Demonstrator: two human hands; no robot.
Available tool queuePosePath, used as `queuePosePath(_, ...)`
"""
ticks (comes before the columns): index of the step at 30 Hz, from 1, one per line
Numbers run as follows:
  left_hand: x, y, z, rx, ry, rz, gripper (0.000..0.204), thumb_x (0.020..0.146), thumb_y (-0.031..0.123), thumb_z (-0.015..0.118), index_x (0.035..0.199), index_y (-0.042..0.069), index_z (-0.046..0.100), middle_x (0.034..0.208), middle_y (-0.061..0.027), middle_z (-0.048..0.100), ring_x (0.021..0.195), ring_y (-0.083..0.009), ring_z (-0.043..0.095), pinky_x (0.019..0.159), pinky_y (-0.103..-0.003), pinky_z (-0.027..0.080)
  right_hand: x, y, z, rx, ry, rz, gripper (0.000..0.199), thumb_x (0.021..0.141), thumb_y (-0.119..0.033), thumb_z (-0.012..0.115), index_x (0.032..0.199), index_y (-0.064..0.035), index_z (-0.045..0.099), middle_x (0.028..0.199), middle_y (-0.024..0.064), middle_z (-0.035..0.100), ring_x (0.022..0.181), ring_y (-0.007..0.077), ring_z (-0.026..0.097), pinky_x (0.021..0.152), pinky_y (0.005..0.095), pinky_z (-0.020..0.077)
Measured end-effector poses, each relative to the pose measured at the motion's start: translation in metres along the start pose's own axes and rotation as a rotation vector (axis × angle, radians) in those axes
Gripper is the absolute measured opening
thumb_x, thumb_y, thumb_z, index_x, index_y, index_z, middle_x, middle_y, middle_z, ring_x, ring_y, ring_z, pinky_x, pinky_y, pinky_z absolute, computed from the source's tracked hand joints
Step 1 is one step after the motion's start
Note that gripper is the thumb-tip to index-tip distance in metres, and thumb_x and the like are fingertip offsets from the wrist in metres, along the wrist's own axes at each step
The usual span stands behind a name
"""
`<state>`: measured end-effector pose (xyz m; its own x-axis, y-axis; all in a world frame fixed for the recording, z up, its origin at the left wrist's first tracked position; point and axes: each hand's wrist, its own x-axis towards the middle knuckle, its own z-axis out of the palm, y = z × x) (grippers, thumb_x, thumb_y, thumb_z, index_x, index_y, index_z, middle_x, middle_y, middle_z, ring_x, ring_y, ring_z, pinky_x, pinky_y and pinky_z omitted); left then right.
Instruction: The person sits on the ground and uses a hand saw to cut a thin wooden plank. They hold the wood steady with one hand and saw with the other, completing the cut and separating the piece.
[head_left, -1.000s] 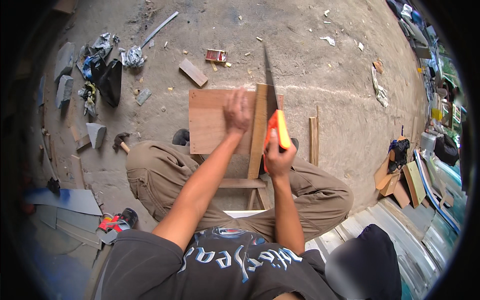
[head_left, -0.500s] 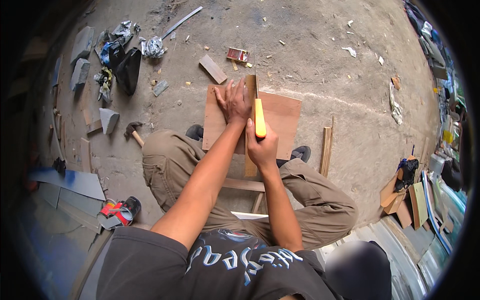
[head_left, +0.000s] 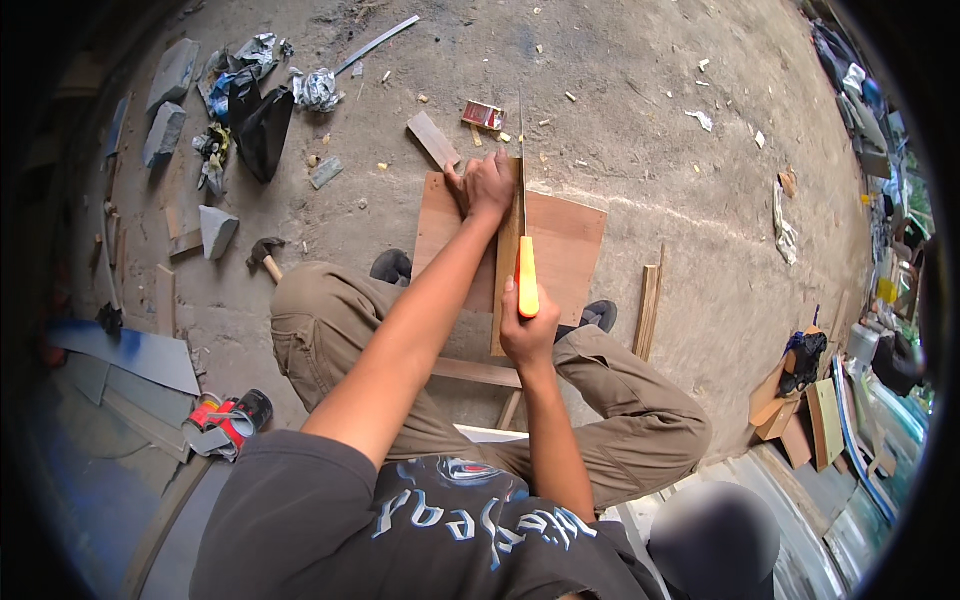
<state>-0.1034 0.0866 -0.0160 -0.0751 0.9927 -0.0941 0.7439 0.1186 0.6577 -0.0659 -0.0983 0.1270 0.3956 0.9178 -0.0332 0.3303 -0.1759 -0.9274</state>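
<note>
My right hand (head_left: 530, 325) is wrapped round the yellow handle of a handsaw (head_left: 528, 275). Its thin blade points away from me, along the right edge of a narrow wooden plank (head_left: 508, 265). That plank lies lengthwise over a reddish-brown plywood panel (head_left: 567, 235). Near the plank's far end, my left hand (head_left: 487, 187) presses down with its fingers curled over the wood, its thumb out to the left. The contact between the saw's teeth and the wood is too fine to make out.
A wood offcut (head_left: 433, 140) and a small red box (head_left: 484, 115) lie beyond the panel. To the left are a hammer (head_left: 265, 256), a black plastic bag (head_left: 262, 130), concrete chunks (head_left: 172, 75) and cans (head_left: 245, 412). Wood strips (head_left: 648, 310) lie right of my foot.
The saw and my right hand have drawn back toward me. My left hand's fingers, stretched out before, are now curled, a little farther forward. The view has shifted slightly.
</note>
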Motion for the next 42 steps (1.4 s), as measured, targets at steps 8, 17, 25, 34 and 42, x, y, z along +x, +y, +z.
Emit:
queuePosePath(8, 0.010, -0.004, 0.009, 0.071, 0.067, 0.009, 0.054, 0.104, 0.037, 0.030, 0.088, 0.005, 0.071, 0.085, -0.0207, 0.070, 0.094, -0.0333, 0.065, 0.108, -0.053, 0.022, -0.058, -0.026, -0.026, -0.056, -0.041, 0.093, 0.016, 0.091, -0.007, 0.066, 0.079, 0.0004, 0.059, 0.057, 0.0099, 0.056, 0.046, 0.0170, 0.056, 0.048, 0.0310, 0.0449)
queuePosePath(17, -0.005, -0.001, 0.006, 0.014, 0.048, 0.013, 0.047, 0.103, 0.036, 0.034, 0.088, 0.008, 0.069, 0.084, -0.0162, 0.069, 0.096, -0.0281, 0.063, 0.107, -0.051, 0.023, 0.010, -0.010, 0.001, -0.067, 0.027, 0.046, 0.021, 0.092, -0.012, 0.065, 0.077, -0.0005, 0.057, 0.057, 0.0087, 0.053, 0.046, 0.0157, 0.050, 0.047, 0.0320, 0.0418)
queuePosePath(25, -0.007, 0.007, 0.009, 0.036, 0.008, 0.051, 0.050, 0.104, 0.036, 0.032, 0.091, 0.007, 0.071, 0.084, -0.0162, 0.069, 0.096, -0.0281, 0.063, 0.106, -0.048, 0.024, -0.028, -0.018, -0.022, -0.109, 0.016, 0.022, 0.010, 0.089, -0.008, 0.066, 0.087, 0.0021, 0.064, 0.060, 0.0113, 0.056, 0.051, 0.0175, 0.058, 0.051, 0.0320, 0.0460)
queuePosePath(34, -0.003, 0.005, 0.000, 0.074, 0.001, -0.004, 0.056, 0.104, 0.040, 0.028, 0.090, 0.006, 0.071, 0.086, -0.0182, 0.070, 0.098, -0.0304, 0.063, 0.103, -0.047, 0.025, -0.082, -0.044, -0.034, -0.044, 0.021, 0.116, 0.012, 0.086, -0.004, 0.068, 0.094, 0.0046, 0.066, 0.059, 0.0112, 0.057, 0.050, 0.0173, 0.060, 0.052, 0.0306, 0.0480)
queuePosePath(42, 0.012, -0.003, 0.015, 0.065, 0.047, 0.051, 0.054, 0.103, 0.039, 0.030, 0.088, 0.007, 0.071, 0.085, -0.0197, 0.069, 0.094, -0.0315, 0.063, 0.103, -0.048, 0.026, 0.023, -0.014, 0.015, -0.067, 0.083, 0.066, 0.018, 0.090, -0.009, 0.066, 0.077, -0.0006, 0.058, 0.057, 0.0104, 0.053, 0.046, 0.0172, 0.052, 0.047, 0.0338, 0.0425)
